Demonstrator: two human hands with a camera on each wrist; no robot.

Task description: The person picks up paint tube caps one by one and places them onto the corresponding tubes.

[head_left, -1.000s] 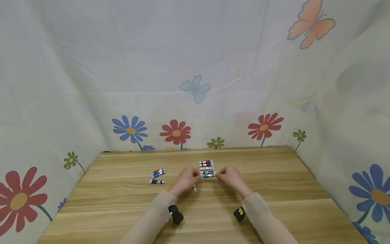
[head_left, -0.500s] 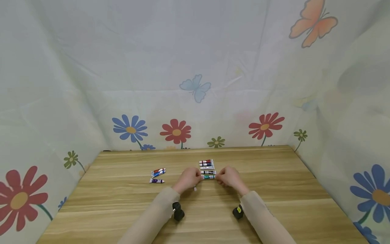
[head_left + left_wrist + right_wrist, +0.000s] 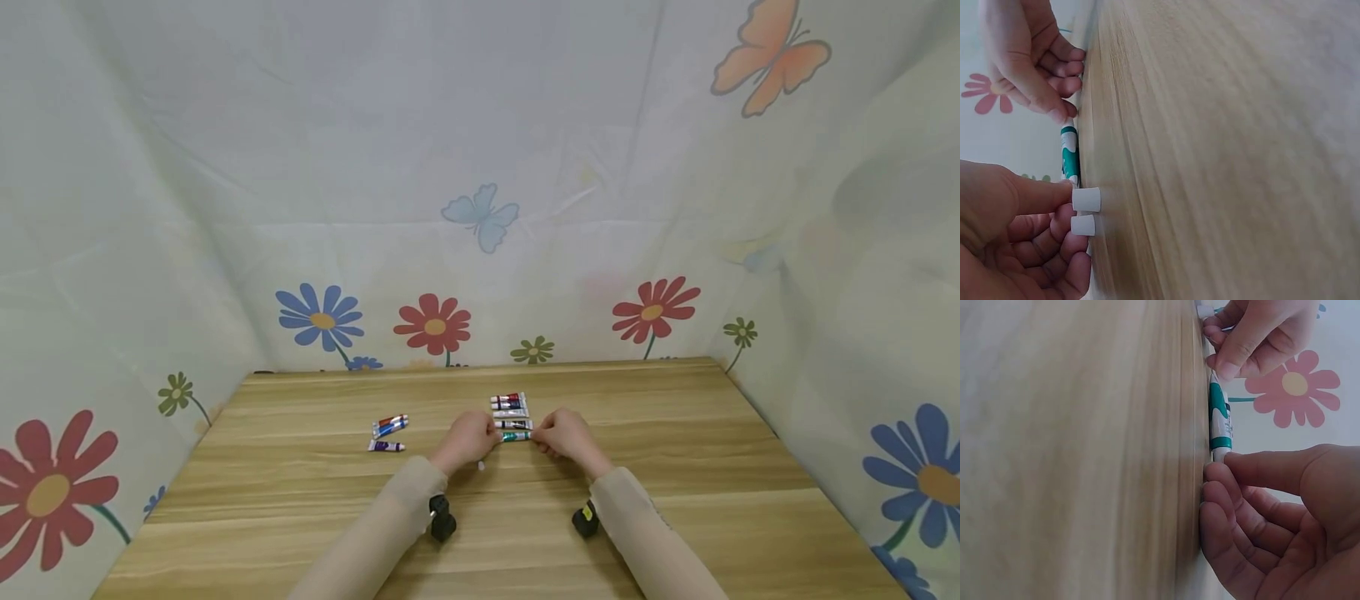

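Observation:
Both hands pinch a small green-and-white paint tube point(image 3: 516, 436) from opposite ends, low at the tabletop. My left hand point(image 3: 468, 437) has thumb and fingers on its flat crimped end, while the thumb and index finger of my right hand point(image 3: 566, 435) grip the white cap end. Just behind it lies a paint tube with a black label point(image 3: 513, 425). Further back, several paint tubes point(image 3: 509, 405) lie side by side with their ends roughly level. Beside my left fingers, two small white caps point(image 3: 1087, 199) show in the left wrist view; the hand partly covers them from above.
On the left of the wooden table point(image 3: 300, 517) lie a red tube point(image 3: 390, 420), a blue tube point(image 3: 391, 427) and a purple tube point(image 3: 386, 446). A flowered cloth backdrop point(image 3: 360, 250) rises behind the table and along both sides.
The green paint tube has shifted slightly toward me, uncovering the black-labelled tube behind it. Over the last half second the hands have barely moved, and both keep their pinch.

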